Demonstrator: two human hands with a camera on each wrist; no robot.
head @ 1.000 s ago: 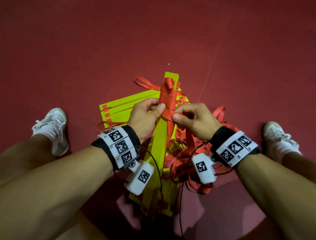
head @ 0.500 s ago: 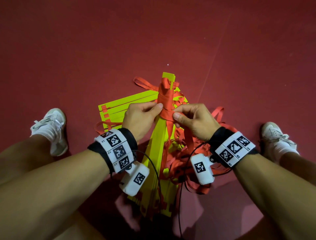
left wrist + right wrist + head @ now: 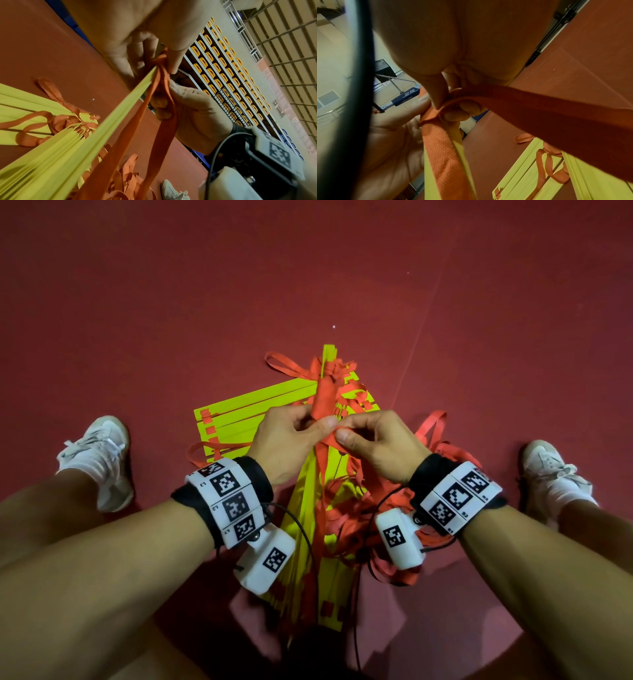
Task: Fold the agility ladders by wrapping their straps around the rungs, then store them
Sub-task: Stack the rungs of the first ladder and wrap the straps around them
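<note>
Your left hand [image 3: 291, 436] grips the raised bundle of yellow rungs [image 3: 305, 501], now lifted steeper off the red floor [image 3: 137, 302]. Your right hand [image 3: 373, 443] pinches the orange strap [image 3: 323, 398], drawn tighter across; wrap nearly closed, likely another turn before storing.

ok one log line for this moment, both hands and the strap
left hand: grips rung bundle | right hand: pinches orange strap | wrap unfinished

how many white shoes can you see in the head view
2: one shoe on the floor at the left, beside the left leg, and another shoe at the right, beside the right leg.
</note>
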